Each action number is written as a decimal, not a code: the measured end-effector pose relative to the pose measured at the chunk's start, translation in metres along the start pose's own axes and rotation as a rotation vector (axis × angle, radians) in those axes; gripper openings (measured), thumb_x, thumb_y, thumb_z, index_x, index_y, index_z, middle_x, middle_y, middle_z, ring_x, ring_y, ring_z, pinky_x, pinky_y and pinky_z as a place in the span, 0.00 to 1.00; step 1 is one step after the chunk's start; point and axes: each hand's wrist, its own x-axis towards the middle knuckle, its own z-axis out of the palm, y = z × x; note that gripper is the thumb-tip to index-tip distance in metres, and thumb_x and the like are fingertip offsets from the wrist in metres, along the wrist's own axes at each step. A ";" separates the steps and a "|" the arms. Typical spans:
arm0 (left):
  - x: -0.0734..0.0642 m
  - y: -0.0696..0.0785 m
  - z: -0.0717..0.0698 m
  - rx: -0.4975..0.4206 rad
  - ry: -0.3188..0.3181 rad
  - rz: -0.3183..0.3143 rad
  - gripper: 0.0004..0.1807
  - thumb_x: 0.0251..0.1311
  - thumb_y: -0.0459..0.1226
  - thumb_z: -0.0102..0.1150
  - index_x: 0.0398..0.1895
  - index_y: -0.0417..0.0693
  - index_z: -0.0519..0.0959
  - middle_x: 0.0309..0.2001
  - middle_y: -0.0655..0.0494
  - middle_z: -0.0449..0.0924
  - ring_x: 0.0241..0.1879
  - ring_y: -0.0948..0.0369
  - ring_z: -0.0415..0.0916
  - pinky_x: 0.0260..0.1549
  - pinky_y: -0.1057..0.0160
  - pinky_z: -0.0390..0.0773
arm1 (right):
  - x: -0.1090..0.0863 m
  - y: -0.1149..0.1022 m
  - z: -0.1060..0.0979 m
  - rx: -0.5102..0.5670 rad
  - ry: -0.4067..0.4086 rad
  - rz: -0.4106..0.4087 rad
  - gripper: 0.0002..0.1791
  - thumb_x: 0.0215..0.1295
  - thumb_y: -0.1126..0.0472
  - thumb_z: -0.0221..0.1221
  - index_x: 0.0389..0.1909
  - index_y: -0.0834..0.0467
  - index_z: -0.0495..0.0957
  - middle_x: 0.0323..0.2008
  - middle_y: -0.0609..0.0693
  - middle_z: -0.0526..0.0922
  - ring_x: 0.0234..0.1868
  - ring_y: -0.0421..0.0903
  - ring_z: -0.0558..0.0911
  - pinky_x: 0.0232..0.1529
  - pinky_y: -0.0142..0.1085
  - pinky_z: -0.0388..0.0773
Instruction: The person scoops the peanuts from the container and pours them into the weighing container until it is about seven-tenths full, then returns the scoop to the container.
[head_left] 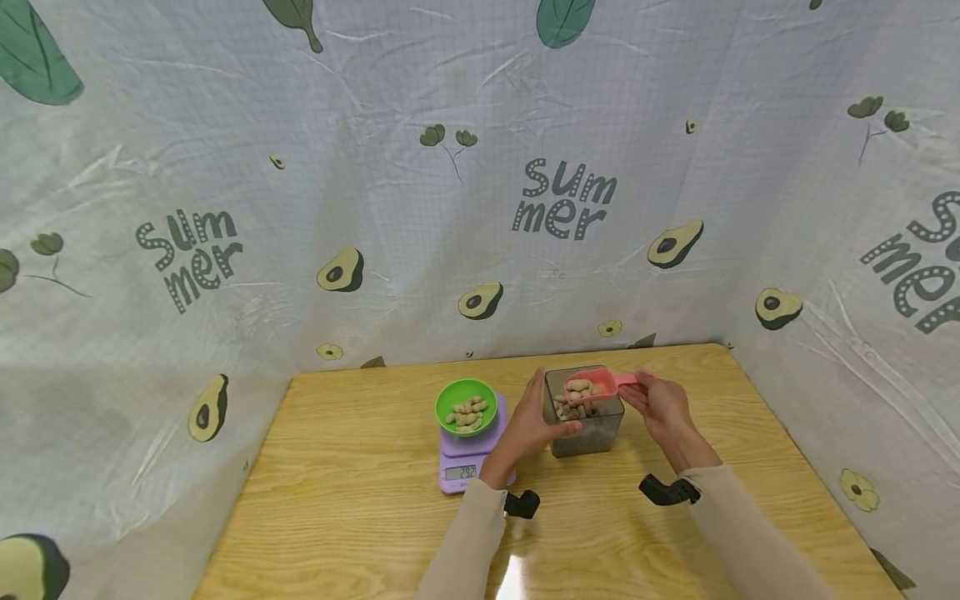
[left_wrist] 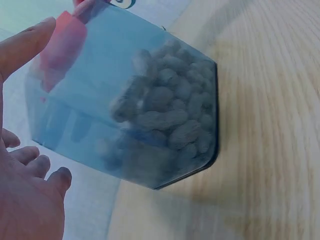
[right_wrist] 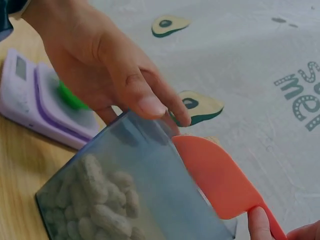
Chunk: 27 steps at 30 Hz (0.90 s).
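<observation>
A clear, smoky plastic container [head_left: 587, 439] holds unshelled peanuts [left_wrist: 165, 120], piled low inside. My left hand [head_left: 529, 428] holds its left side, thumb along the near face and fingers at the far corner of the rim. From the right, my right hand [head_left: 666, 410] grips the handle of a pinkish-red scoop [head_left: 609, 383]. The scoop sits at the container's mouth, over the rim, with several peanuts [head_left: 579, 390] in its bowl. In the right wrist view the scoop [right_wrist: 212, 175] shows its underside, with fingertips on the handle.
Left of the container, a purple kitchen scale [head_left: 453, 445] carries a green bowl [head_left: 448, 397] with peanuts in it. Digits show on its display [head_left: 461, 472]. The wooden table [head_left: 337, 500] ends at a hanging printed sheet [head_left: 405, 250] behind and at both sides.
</observation>
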 end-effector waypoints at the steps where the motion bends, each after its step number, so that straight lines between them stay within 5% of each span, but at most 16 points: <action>1: -0.001 0.001 -0.002 0.013 0.005 0.005 0.64 0.51 0.60 0.69 0.80 0.58 0.36 0.80 0.49 0.39 0.77 0.46 0.46 0.70 0.41 0.59 | -0.001 -0.001 0.000 0.006 0.003 -0.003 0.10 0.78 0.62 0.44 0.53 0.59 0.69 0.24 0.47 0.84 0.28 0.37 0.87 0.41 0.29 0.83; 6: -0.006 0.007 -0.013 0.022 0.040 0.027 0.67 0.45 0.70 0.65 0.80 0.57 0.37 0.80 0.48 0.41 0.77 0.44 0.48 0.69 0.40 0.60 | -0.004 -0.007 0.005 0.057 -0.012 -0.020 0.07 0.77 0.62 0.46 0.41 0.58 0.72 0.24 0.49 0.84 0.29 0.39 0.88 0.42 0.31 0.84; 10: -0.009 0.012 -0.020 0.029 0.052 0.054 0.69 0.42 0.77 0.58 0.80 0.59 0.36 0.80 0.49 0.39 0.77 0.44 0.46 0.69 0.38 0.59 | -0.008 -0.014 0.009 0.111 -0.044 -0.001 0.06 0.77 0.62 0.46 0.42 0.58 0.72 0.24 0.50 0.83 0.29 0.40 0.87 0.43 0.31 0.84; 18: -0.014 0.022 -0.036 0.028 0.077 0.032 0.63 0.50 0.67 0.64 0.80 0.65 0.35 0.80 0.50 0.39 0.78 0.44 0.45 0.69 0.37 0.59 | -0.012 -0.016 0.027 0.096 -0.060 0.002 0.11 0.77 0.63 0.45 0.55 0.61 0.68 0.26 0.49 0.81 0.32 0.41 0.87 0.45 0.30 0.83; 27: -0.026 0.024 -0.058 0.013 0.153 0.039 0.62 0.51 0.60 0.69 0.79 0.68 0.35 0.80 0.47 0.40 0.77 0.42 0.46 0.68 0.35 0.58 | -0.014 -0.010 0.050 0.100 -0.090 0.008 0.08 0.77 0.62 0.46 0.50 0.57 0.70 0.29 0.49 0.80 0.32 0.41 0.86 0.46 0.31 0.83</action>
